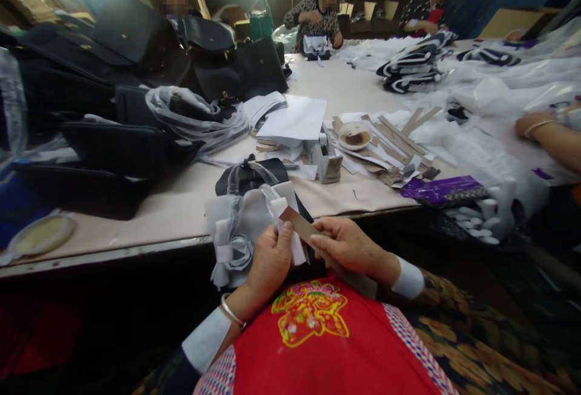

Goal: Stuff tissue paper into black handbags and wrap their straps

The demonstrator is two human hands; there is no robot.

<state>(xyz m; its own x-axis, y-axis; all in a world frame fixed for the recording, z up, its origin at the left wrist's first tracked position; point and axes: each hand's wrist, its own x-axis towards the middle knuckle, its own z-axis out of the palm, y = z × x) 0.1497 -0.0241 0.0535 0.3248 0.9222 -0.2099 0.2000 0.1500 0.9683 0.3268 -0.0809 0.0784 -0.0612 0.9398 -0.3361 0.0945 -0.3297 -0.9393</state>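
A black bag [267, 172] with its straps wrapped in clear plastic and white paper [249, 207] around it leans at the table's front edge. My left hand [272, 253] is closed at the right side of this wrapping, its thumb pressed on a white piece beside the strip's upper end. In the fingers of my right hand [349, 247] is a long grey-brown cardboard strip [302, 225], slanting from the wrapping down towards the red apron. What lies under my left fingers is hidden.
Black bags [122, 147] fill the table's left side. White sheets [295, 118], a bowl of brown paste [354, 136] and cardboard strips [399, 135] lie ahead. A purple packet [442, 189] rests at the right edge. Several people sit around; another person's hand [535, 124] is at right.
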